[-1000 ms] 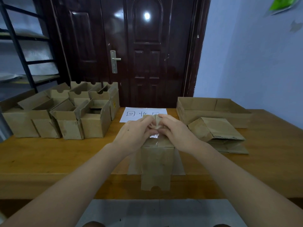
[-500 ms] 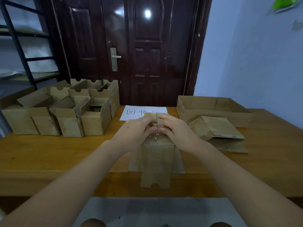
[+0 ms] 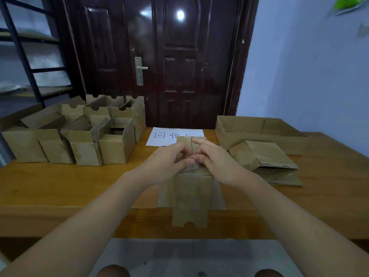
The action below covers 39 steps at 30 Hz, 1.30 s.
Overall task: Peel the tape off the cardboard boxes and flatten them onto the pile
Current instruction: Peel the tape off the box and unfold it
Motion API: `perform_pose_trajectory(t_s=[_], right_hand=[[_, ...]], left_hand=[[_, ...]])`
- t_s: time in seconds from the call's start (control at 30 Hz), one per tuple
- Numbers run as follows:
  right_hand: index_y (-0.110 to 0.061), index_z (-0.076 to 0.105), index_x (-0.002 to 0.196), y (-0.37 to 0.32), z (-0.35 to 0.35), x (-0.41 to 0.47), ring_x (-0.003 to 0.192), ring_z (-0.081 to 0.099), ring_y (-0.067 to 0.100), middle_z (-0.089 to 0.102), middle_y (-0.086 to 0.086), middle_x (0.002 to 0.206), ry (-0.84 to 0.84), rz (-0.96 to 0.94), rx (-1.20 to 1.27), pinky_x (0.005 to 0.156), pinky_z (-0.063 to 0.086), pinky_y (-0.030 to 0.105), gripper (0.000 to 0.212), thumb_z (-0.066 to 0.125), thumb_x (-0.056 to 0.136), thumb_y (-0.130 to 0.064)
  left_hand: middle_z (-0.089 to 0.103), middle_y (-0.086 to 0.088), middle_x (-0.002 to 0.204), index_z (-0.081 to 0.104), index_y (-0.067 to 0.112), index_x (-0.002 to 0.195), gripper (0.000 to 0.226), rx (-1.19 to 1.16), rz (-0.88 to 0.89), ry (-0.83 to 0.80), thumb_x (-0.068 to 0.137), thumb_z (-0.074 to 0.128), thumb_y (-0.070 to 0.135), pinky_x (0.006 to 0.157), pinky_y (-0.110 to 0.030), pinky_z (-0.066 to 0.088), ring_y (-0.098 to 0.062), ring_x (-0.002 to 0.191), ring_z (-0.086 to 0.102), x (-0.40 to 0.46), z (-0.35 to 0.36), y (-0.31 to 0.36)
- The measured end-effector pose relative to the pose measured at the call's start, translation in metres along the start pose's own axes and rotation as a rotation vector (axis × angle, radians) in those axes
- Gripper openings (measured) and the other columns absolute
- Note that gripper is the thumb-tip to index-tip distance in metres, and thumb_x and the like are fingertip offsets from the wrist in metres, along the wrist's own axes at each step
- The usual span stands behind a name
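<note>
My left hand and right hand meet on top of the box at the table edge, fingertips pinching tape at its seam. Flattened pile just right of my fingers; untouched boxes well left.

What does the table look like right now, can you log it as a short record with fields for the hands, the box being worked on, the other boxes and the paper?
left hand: grips the top of the box in front, fingers curled at the taped seam
right hand: grips the same spot from the other side
box in front: upside down at the table edge, one flap hanging over the edge
waiting boxes: cluster on the left, flaps open
flattened pile: on the right, in front of a shallow tray
paper sign: behind the hands, handwritten
table: wooden
</note>
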State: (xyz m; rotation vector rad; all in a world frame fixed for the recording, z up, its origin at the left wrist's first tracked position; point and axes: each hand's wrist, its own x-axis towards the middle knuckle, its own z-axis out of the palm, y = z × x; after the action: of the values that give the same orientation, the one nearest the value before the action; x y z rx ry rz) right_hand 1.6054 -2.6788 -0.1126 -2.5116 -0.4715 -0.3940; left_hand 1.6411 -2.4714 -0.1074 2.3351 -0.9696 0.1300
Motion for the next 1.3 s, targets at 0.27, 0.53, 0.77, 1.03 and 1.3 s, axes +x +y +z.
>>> perform_pose_trajectory(t_s=[0.27,0.53,0.77,1.03,1.3], right_hand=[[-0.018,0.06,0.101,-0.013,-0.01,-0.012,0.149,0.023,0.006,0.028,-0.002,0.165,-0.016,0.044,0.041,0.119,0.029,0.035,0.025,0.048,0.104,-0.04],[-0.021,0.065,0.096,-0.014,-0.001,-0.025,0.12,0.045,-0.005,0.058,-0.007,0.139,0.117,0.071,0.022,0.101,0.038,0.014,0.012,0.073,0.091,-0.029],[-0.024,0.066,0.094,-0.007,0.004,-0.023,0.137,0.046,0.009,0.051,-0.004,0.151,0.16,0.051,0.105,0.114,0.041,0.04,0.007,0.061,0.1,-0.025],[-0.03,0.061,0.109,-0.003,0.008,-0.035,0.145,0.035,0.008,0.042,-0.011,0.156,0.145,0.027,0.119,0.117,0.037,0.038,0.018,0.07,0.094,-0.024],[-0.024,0.059,0.1,-0.005,0.008,-0.037,0.134,0.03,-0.008,0.033,-0.012,0.161,0.059,0.06,0.143,0.11,0.034,0.021,0.002,0.059,0.101,-0.026]], left_hand=[[0.062,0.011,0.075,0.053,0.041,0.091,0.013,-0.006,-0.008,0.003,0.1,0.055,0.05,0.109,-0.031,0.035,-0.003,0.071,0.059,-0.003,0.0,0.003],[0.062,0.012,0.107,0.066,0.024,0.105,0.027,0.14,0.191,0.227,0.104,0.045,0.04,0.107,-0.033,0.039,-0.006,0.108,0.05,-0.005,0.023,0.001],[0.061,0.021,0.107,0.059,0.033,0.123,0.036,0.107,0.124,0.172,0.099,0.044,0.055,0.082,-0.018,0.049,0.002,0.098,0.057,-0.008,0.024,0.002],[0.057,0.027,0.101,0.064,0.032,0.112,0.028,0.238,0.223,0.228,0.106,0.04,0.045,0.104,-0.019,0.03,0.008,0.097,0.048,-0.014,0.026,0.0],[0.052,0.028,0.085,0.061,0.032,0.106,0.022,0.288,0.229,0.224,0.099,0.046,0.047,0.122,-0.029,0.019,0.008,0.089,0.052,-0.014,0.027,0.0]])
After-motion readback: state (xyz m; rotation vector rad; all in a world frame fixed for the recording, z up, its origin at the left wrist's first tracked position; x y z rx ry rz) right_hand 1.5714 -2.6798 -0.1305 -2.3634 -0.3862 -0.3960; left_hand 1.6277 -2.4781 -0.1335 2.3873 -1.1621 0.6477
